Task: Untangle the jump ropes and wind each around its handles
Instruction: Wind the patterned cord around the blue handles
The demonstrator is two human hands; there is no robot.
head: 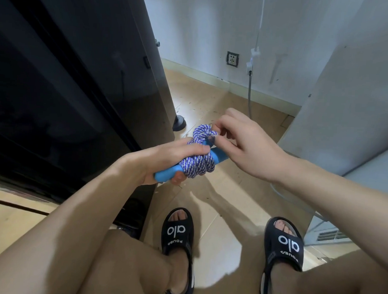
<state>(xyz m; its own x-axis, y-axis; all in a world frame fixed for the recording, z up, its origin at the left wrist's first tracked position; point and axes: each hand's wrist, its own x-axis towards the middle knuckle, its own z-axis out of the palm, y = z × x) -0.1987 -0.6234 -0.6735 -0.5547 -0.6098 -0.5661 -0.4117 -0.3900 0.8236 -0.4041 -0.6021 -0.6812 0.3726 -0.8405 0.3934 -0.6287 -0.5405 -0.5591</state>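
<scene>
Held up in mid-air above the tiled floor (226,192), in front of bare knees: a blue-and-white braided jump rope (199,164), coiled in several turns around its blue handles (165,175). Left hand (164,161) wrapped round the bundle, thumb pressed along the top of the coils, fingers curled underneath the near end of the handles, one fingertip showing below. Right hand (243,144) just beyond and touching, thumb and forefinger pinching a loop of the rope at the far top of the bundle, remaining fingers loosely curled. Far end of the blue handles poking out from under the coils, between the two hands. Whether one handle or two under the winding, cannot tell. Below, two feet in black sandals (179,236) with white lettering, planted on the floor. To the left, a tall black cabinet (69,87) with a glossy front, its round foot resting on the floor. Beyond the hands, a white wall (204,26) with a socket (232,59) low down and a thin cable (250,87) running down to the floor. At right, a pale grey panel (355,97) standing upright.
</scene>
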